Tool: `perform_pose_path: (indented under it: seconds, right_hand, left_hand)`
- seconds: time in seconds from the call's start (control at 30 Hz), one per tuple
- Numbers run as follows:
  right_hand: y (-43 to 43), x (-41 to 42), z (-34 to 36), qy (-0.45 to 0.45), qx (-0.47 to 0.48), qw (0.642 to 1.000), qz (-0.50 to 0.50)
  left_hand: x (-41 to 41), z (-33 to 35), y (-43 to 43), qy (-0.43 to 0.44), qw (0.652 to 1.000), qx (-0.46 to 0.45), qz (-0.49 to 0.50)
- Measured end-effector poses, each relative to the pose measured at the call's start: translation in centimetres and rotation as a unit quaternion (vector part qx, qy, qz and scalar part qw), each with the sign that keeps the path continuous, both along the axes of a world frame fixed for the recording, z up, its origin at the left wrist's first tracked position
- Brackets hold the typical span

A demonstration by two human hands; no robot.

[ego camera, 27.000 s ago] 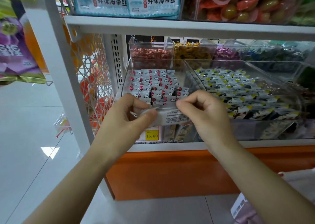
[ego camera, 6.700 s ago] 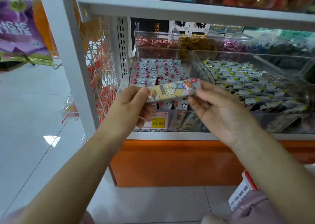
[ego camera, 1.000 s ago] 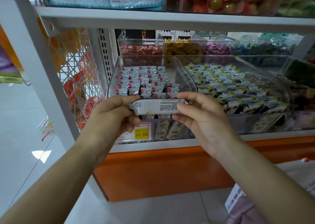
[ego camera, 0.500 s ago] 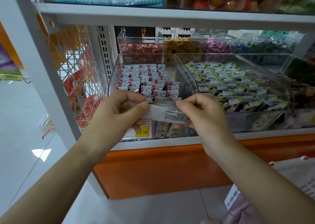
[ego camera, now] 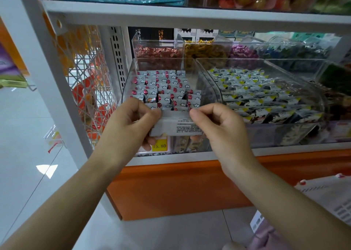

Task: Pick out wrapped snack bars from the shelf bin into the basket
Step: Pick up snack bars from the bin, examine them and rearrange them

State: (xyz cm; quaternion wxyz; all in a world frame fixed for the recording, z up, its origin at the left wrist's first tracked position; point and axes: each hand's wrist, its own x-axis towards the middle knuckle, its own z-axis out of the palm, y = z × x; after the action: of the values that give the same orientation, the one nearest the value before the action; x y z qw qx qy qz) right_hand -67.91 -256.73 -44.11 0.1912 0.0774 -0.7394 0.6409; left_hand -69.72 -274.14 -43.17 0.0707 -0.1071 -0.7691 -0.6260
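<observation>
Here, the left hand (ego camera: 129,120) and right hand (ego camera: 218,128) pinch opposite ends of one snack bar (ego camera: 176,126) just before the shelf bin (ego camera: 207,78), so a careless release could drop it short of the basket (ego camera: 330,196).

"15. 80" on the yellow price tag (ego camera: 160,145); tiny illegible print on the snack bar (ego camera: 175,125).

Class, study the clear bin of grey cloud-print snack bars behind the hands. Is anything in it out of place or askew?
Yes. In the clear bin, the cloud-print bars stand in neat rows, but one bar near the front left shows orange, tilted colours. Dark gaps break the rows beside it. The bar held by both hands looks undamaged.
</observation>
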Motion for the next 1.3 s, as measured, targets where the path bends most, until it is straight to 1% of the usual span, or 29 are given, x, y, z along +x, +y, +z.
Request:
perform_pose_path:
  seconds: [0.07,0.1,0.13,0.17,0.2,0.23,0.27,0.33,0.37,0.4,0.43,0.47,0.5,0.53,0.6,0.67,0.73,0.77,0.83,0.93,1.0,1.07,1.1,1.17,1.2,1.23,1.27,1.3]
  right_hand:
    - [0.2,-0.1,-0.2,-0.034,-0.023,0.998,0.051]
    - [0.3,-0.1,-0.2,-0.041,-0.004,0.996,0.077]
    - [0.3,-0.1,-0.2,-0.034,0.034,0.995,0.092]
    - [0.2,0.0,-0.1,-0.022,0.069,0.993,0.098]
    - [0.2,0.0,-0.1,-0.011,0.083,0.992,0.099]
    - [0.1,-0.1,0.0,-0.004,0.07,0.993,0.091]
    - [0.1,-0.2,0.1,-0.003,0.037,0.996,0.075]
    - [0.4,-0.7,0.3,-0.016,-0.039,0.999,0.022]
    - [0.6,-1.0,0.4,-0.021,-0.067,0.998,-0.004]
    - [0.8,-1.4,0.4,-0.023,-0.084,0.996,-0.025]
    - [0.9,-1.7,0.5,-0.022,-0.093,0.995,-0.041]
    - [0.9,-2.1,0.6,-0.018,-0.093,0.994,-0.055]
    - [0.8,-2.5,0.7,-0.01,-0.086,0.994,-0.069]
    - [0.7,-3.0,1.0,0.001,-0.076,0.994,-0.08]
    - [0.2,-4.2,1.8,0.032,-0.036,0.994,-0.098]
    - [-0.5,-5.9,2.7,0.057,0.043,0.991,-0.116]
    - [-1.4,-7.7,3.7,0.074,0.141,0.98,-0.117]
    - [-1.7,-8.7,4.1,0.077,0.195,0.972,-0.109]
    - [-2.4,-10.4,4.7,0.061,0.291,0.952,-0.071]
    - [-4.0,-12.1,4.6,0.031,0.401,0.916,-0.016]
    - [-5.2,-12.8,4.4,0.017,0.455,0.89,0.001]
    - [-6.0,-13.2,4.1,0.008,0.49,0.871,0.027]
    - [-6.2,-13.4,3.9,0.002,0.514,0.857,0.04]
    - [-6.2,-13.9,3.4,-0.024,0.578,0.814,0.06]
    - [-6.1,-14.1,3.2,-0.039,0.592,0.802,0.067]
    - [-5.9,-14.3,3.1,-0.046,0.591,0.802,0.072]
    - [-5.7,-14.4,3.3,-0.046,0.575,0.813,0.076]
    - [-5.6,-14.6,3.5,-0.04,0.549,0.832,0.074]
  left_hand:
    - [0.0,0.0,-0.1,-0.029,0.999,0.028,0.017]
    - [0.0,0.0,-0.2,-0.043,0.998,0.042,0.026]
    - [-0.2,0.0,-0.3,-0.053,0.997,0.05,0.034]
    - [-0.3,-0.1,-0.4,-0.06,0.996,0.049,0.039]
    - [-0.4,-0.1,-0.6,-0.068,0.996,0.043,0.038]
    - [-0.5,0.0,-0.7,-0.076,0.996,0.039,0.028]
    - [-0.6,0.1,-0.7,-0.078,0.996,0.035,0.015]
    - [-0.9,0.6,-0.7,-0.047,0.999,0.024,0.003]
    - [-1.1,0.7,-0.7,-0.001,1.0,-0.001,0.02]
    - [-1.4,0.7,-0.8,0.061,0.995,-0.055,0.053]
    - [-1.8,0.7,-0.9,0.125,0.979,-0.133,0.087]
    - [-2.3,0.7,-1.0,0.18,0.951,-0.226,0.114]
    - [-2.7,0.5,-0.9,0.216,0.916,-0.316,0.12]
    - [-3.2,0.3,-0.8,0.229,0.883,-0.396,0.107]
    - [-3.8,-0.3,-0.4,0.22,0.823,-0.517,0.077]
    - [-4.1,-0.9,-0.1,0.215,0.779,-0.585,0.066]
    - [-3.9,-1.2,-0.3,0.226,0.754,-0.613,0.067]
    - [-3.7,-1.2,-0.4,0.231,0.746,-0.621,0.066]
    - [-3.3,-0.9,-0.6,0.23,0.746,-0.622,0.058]
    - [-2.9,-0.6,-0.8,0.219,0.764,-0.606,0.038]
    - [-2.6,-0.5,-0.9,0.211,0.768,-0.604,0.033]
    - [-2.7,-0.6,-1.0,0.199,0.774,-0.6,0.043]
    - [-2.7,-0.7,-1.2,0.189,0.781,-0.593,0.052]
    - [-2.9,-0.7,-1.6,0.175,0.797,-0.574,0.068]
    - [-2.9,-0.7,-1.9,0.173,0.801,-0.569,0.07]
    - [-3.0,-0.8,-2.0,0.172,0.802,-0.568,0.069]
    - [-3.0,-0.9,-2.1,0.174,0.801,-0.569,0.065]
    - [-3.1,-0.9,-2.1,0.174,0.8,-0.571,0.062]
